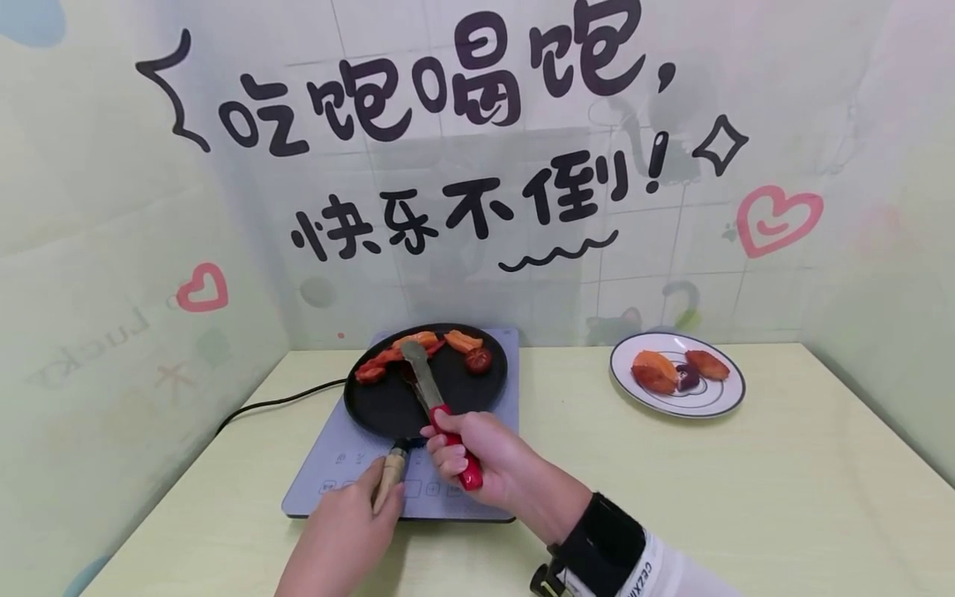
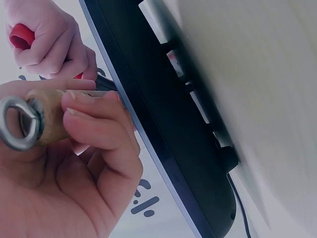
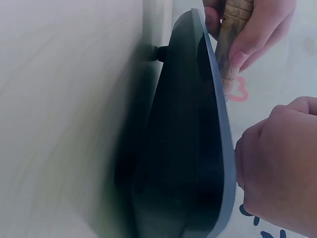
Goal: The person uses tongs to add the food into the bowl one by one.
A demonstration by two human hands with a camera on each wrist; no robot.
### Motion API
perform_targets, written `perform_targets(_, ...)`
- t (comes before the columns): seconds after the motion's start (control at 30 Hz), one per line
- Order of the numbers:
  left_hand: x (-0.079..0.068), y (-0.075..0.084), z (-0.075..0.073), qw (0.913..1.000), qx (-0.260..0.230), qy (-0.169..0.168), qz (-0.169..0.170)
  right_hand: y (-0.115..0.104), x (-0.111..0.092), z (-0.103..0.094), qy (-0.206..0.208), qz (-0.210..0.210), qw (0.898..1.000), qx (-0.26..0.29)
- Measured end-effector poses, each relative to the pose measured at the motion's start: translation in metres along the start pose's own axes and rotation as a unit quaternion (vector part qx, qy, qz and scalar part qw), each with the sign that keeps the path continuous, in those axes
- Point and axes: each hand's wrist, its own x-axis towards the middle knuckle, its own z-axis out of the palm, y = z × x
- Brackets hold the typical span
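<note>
My left hand (image 1: 343,522) grips the wooden handle (image 1: 390,477) of a black flat pan (image 1: 384,410); a metal ring (image 2: 19,123) at the handle's end shows in the left wrist view. My right hand (image 1: 492,452) holds metal tongs (image 1: 427,385) with red grips (image 1: 468,471). The tongs' tips reach over the pan, at the orange-red food pieces (image 1: 382,362); whether they pinch a piece I cannot tell. On the pan's right side lie another orange piece (image 1: 461,341) and a round brown piece (image 1: 478,361). In the right wrist view the tongs are hidden.
Under the pan is a flat grey induction cooker (image 1: 317,485), its black cord (image 1: 287,400) running left. A white plate (image 1: 719,406) with several food pieces (image 1: 654,371) stands at the right on the pale wooden table (image 1: 746,489). A printed curtain (image 1: 448,290) hangs behind.
</note>
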Motion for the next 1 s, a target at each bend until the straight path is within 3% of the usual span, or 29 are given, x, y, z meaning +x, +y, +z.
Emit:
perform_targets(0.53,0.002,0.002,-0.001,0.9999,0.006,-0.01,-0.002,0.002,-0.015,-0.005,-0.011,0.011,1.0,-0.027)
perform_targets(1.0,-0.001,-0.002,0.001,0.9996,0.015,0.01,0.021,0.006,-0.037,-0.015,-0.027,0.024,0.998,-0.046)
